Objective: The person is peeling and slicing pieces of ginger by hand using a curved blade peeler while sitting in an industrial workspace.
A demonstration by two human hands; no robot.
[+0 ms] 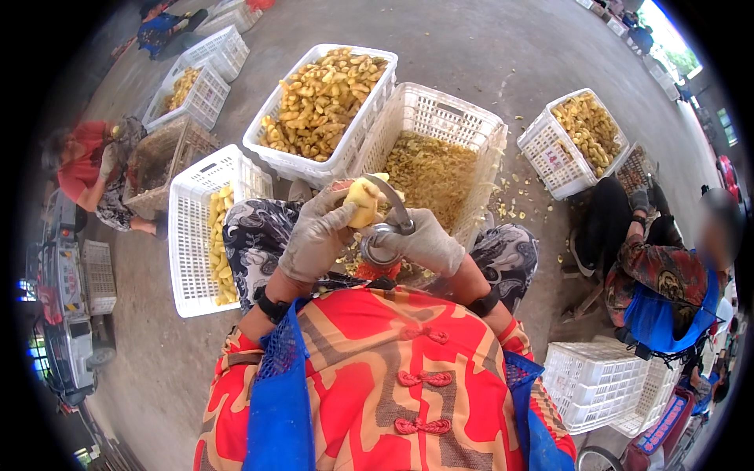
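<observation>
My left hand, in a pale grey glove, grips a partly peeled piece of ginger above my lap. In my gloved right hand is a curved metal blade, its arc beside the upper right of the ginger. A round metal piece shows just under the right fingers; whether it belongs to the blade I cannot tell. Beyond my hands, a white crate holds brown peelings. To its left, a white tub is heaped with unpeeled ginger.
By my left knee, a white crate contains peeled ginger. Another crate of ginger stands at right, near a seated person. Another person sits at left. Stacked crates are at lower right; scraps litter the floor.
</observation>
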